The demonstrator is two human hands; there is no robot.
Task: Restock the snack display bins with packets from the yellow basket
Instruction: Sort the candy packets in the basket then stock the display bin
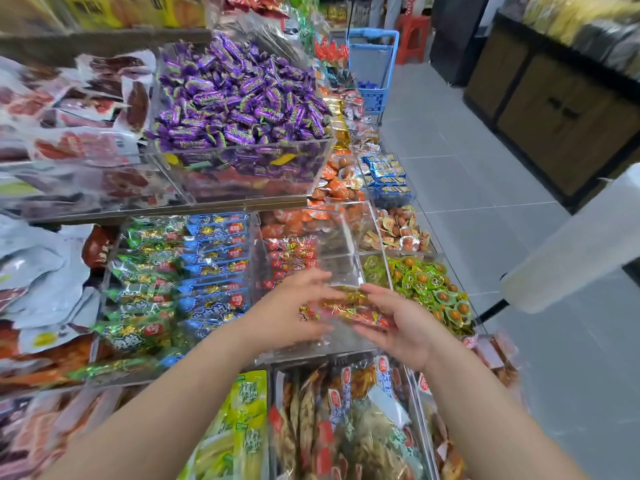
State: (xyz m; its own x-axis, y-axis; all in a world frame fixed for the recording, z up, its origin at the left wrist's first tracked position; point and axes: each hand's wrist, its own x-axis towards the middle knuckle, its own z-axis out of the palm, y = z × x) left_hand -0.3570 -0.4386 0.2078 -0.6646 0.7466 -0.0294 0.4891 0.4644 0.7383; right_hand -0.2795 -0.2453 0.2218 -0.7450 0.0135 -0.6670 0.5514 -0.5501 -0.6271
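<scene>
The red-and-gold packets [349, 308] sit as a small bundle between 2 hands, held just above the front of a clear acrylic bin [369, 223]. The right hand [403, 329] has its palm turned inward, with the thumb and fingers curved round the bundle's right end. The left hand [291, 306] shows its back, and its fingers reach over the bundle's left end. They are blurred, so I cannot tell whether they pinch it or only touch it. The writing on the bundle is too smeared to read.

At the back left of the bin lies a row of red packets [291, 256] with round red labels.

Just left, another bin holds green packets [145, 268] and blue packets [214, 265] side by side, with the same red round labels. Their characters are not legible. To the right lie green round-sealed snacks [429, 289]. On the shelf above, a bin is heaped with purple candies [242, 98], whose script word starts with K and is otherwise unclear. Up the aisle stands a blue cart [372, 64].
</scene>
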